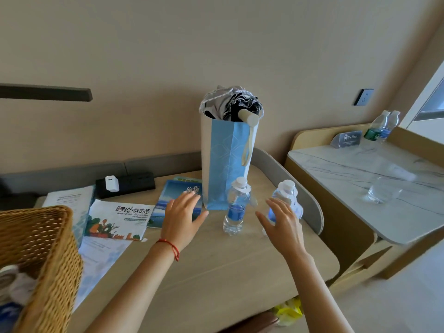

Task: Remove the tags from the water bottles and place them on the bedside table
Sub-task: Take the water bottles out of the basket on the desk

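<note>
Closest to me sits a wicker basket (40, 255) at the lower left, on the wooden table (216, 272), with leaflets (115, 219) spread beside it. Both my forearms reach out over the tabletop. My left hand (182, 217), a red string at its wrist, has its fingers spread flat and loose above a blue booklet (175, 200) — it holds nothing. My right hand (283, 222) is spread wide too, palm toward the right-hand bottle (286, 195), very near it; I cannot tell whether the fingers touch it. Between my hands stands the other bottle (236, 207), upright, with a white tag (242, 188) round its neck under the cap. The right-hand bottle carries a tag as well — pale, hanging down its far side. Just behind the bottles stands a tall blue paper bag (225, 164) with a folded umbrella (235, 106) poking out of the top. Off to the right, on a marble-topped counter (348, 169), stand a glass (384, 193) and two more bottles (382, 126).
</note>
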A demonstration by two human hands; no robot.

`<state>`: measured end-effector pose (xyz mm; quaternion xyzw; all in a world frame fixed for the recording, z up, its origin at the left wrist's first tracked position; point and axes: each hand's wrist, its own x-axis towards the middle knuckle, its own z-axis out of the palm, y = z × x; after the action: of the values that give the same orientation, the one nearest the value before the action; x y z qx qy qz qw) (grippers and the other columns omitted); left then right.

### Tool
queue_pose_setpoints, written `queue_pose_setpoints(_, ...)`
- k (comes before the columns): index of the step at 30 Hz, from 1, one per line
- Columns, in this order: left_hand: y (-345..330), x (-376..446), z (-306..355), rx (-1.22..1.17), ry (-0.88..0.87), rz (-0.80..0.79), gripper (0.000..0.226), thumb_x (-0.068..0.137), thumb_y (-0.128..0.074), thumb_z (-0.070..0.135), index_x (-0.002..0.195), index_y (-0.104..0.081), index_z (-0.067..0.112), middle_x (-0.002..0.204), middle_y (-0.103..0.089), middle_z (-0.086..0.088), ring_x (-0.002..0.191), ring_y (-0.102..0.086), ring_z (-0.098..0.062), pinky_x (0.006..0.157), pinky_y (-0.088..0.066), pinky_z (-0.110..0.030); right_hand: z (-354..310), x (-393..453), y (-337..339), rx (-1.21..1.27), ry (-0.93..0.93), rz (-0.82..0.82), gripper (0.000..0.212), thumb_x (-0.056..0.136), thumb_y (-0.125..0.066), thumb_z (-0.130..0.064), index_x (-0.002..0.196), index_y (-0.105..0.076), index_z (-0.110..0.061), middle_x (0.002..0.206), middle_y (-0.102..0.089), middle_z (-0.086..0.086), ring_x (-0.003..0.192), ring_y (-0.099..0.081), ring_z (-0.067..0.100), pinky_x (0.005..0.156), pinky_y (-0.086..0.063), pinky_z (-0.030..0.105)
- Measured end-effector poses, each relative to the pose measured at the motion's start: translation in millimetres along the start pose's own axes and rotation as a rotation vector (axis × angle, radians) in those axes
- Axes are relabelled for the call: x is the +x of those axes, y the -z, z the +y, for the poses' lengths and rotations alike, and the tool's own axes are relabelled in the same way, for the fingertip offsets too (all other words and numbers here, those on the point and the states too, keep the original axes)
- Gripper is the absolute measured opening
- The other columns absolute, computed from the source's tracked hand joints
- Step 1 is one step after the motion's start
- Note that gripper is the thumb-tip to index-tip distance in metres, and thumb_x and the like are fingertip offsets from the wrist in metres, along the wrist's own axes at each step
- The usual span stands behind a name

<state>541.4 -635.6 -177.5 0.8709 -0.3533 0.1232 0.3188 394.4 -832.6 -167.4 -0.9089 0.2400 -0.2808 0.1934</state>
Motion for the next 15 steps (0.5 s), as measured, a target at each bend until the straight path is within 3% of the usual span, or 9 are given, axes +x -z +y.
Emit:
queue_pose_setpoints(8, 44, -40, -44, 0.263, 0.014, -0.152, 0.057, 0.091, -0.039, 0.048, 0.138, -0.034, 0.015, 0.149, -0.031, -0.005, 0.14, -0.02, -0.021, 0.113, -0.016, -0.041, -54, -37, -13, -0.116, 0.098, -0.135, 0.054, 0.088, -0.052, -0.048, 0.132, -0.049, -0.018, 0.14, -0.049, 0.002, 0.132, -0.04, 0.017, 0.104, -0.038, 0.035)
queue_pose_setpoints(15, 85, -82, -51, 0.3, 0.059, -0.112, 0.057, 0.092, -0.039, 0.048, 0.138, -0.034, 0.015, 0.149, -0.032, -0.006, 0.139, -0.021, -0.021, 0.114, -0.015, -0.041, -94, -60, -16, -0.088, 0.188, -0.192, 0.054, 0.09, -0.049, -0.048, 0.134, -0.046, -0.018, 0.144, -0.045, 0.001, 0.134, -0.037, 0.017, 0.108, -0.032, 0.033)
